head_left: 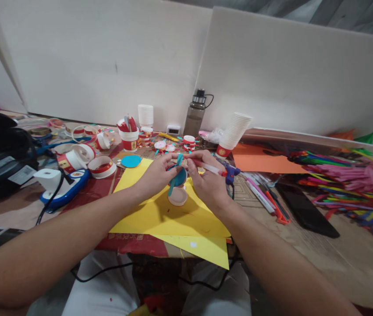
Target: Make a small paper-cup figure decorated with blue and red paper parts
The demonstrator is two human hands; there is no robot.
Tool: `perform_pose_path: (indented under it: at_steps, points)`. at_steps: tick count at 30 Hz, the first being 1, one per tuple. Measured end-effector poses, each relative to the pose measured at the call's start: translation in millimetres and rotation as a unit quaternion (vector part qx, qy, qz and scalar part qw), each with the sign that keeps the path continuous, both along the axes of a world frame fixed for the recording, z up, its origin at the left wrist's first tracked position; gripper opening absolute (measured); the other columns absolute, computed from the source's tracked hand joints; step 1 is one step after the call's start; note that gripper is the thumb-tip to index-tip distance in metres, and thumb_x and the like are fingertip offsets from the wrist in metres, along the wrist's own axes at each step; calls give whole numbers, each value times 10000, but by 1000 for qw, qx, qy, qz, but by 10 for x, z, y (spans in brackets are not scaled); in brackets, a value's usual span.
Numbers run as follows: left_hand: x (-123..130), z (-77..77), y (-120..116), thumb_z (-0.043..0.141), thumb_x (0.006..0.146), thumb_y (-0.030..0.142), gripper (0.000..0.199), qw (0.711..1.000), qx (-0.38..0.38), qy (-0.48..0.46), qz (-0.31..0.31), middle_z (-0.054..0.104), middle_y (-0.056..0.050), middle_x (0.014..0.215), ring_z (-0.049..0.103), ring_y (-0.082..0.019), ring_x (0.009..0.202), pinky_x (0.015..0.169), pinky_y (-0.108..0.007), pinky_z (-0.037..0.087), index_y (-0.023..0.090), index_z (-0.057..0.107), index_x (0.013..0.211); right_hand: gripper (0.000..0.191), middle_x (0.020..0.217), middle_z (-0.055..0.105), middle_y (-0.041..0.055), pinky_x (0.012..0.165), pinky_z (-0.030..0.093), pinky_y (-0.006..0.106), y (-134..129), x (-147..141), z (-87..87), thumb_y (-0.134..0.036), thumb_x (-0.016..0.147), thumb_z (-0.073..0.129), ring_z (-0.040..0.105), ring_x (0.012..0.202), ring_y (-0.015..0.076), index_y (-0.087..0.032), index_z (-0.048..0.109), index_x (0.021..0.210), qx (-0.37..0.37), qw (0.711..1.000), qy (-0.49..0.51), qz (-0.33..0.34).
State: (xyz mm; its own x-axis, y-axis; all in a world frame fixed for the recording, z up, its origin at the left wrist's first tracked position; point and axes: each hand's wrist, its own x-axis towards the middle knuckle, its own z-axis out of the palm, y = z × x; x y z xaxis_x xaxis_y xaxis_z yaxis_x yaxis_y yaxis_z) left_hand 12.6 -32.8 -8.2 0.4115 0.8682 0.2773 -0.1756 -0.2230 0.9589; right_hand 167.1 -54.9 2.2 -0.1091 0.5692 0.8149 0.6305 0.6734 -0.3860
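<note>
Over the yellow paper, my left hand (158,175) pinches a narrow teal strip (172,186). A small round piece with a blue face (180,177) sits right behind the strip, partly hidden by my fingers. My right hand (211,186) is closed close beside it, with a slim pen-like stick (210,167), pinkish white with a red end, between its thumb and fingers. Its tip is hidden near the strip. Just below the blue piece lies a white round cup base (177,197). A blue glue gun (231,171) rests beyond my right hand.
Yellow sheets (140,219) lie in front of me. Cut cup rings (101,167), a blue disc (131,161) and a power strip (64,191) are on the left. Stacked paper cups (235,131) and a bottle (195,114) stand behind. A phone (306,208) and pipe cleaners (353,175) lie right.
</note>
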Motion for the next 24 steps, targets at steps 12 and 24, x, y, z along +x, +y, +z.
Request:
perform_pose_path:
  at_steps: [12, 24]
  points:
    - [5, 23, -8, 683, 798, 337, 331, 1000, 2, 0, 6, 701, -63, 913, 664, -132, 731, 629, -226, 528, 146, 593, 1053, 87, 912, 694, 43, 722, 536, 329, 0, 0, -3, -267, 915, 538, 663, 844, 174, -216, 602, 941, -6, 1000, 4, 6]
    - [12, 27, -17, 687, 796, 348, 344, 1000, -1, -2, 2, 705, -53, 867, 660, -126, 694, 618, -226, 521, 148, 588, 1058, 88, 906, 685, 45, 723, 542, 335, 14, 4, -16, -259, 915, 540, 665, 849, 177, -211, 609, 941, -3, 1000, 6, 14]
